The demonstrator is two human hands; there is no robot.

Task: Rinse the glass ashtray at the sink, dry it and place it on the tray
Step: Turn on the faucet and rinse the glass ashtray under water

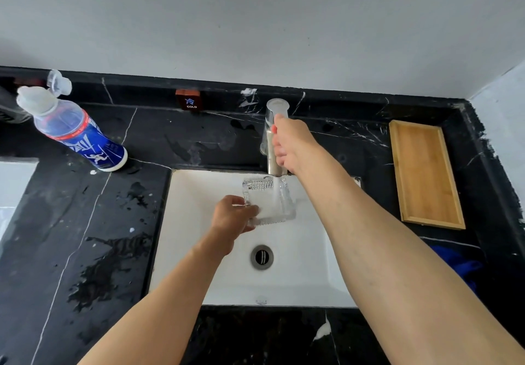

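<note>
My left hand (233, 216) grips the left edge of a square clear glass ashtray (279, 208), holding it over the white sink (199, 222) under a running stream of water. My right hand (289, 143) is wrapped around the metal faucet (274, 120) at the back of the basin. The wooden tray (423, 174) lies on the black marble counter to the right of the sink, with nothing on it.
A blue-labelled plastic bottle (71, 128) with its cap flipped up stands at the back left of the wet counter (99, 236). A small "COLD" sign (189, 100) sits on the ledge. A blue cloth (460, 265) lies right of the basin. The drain (262, 256) is in the basin's middle.
</note>
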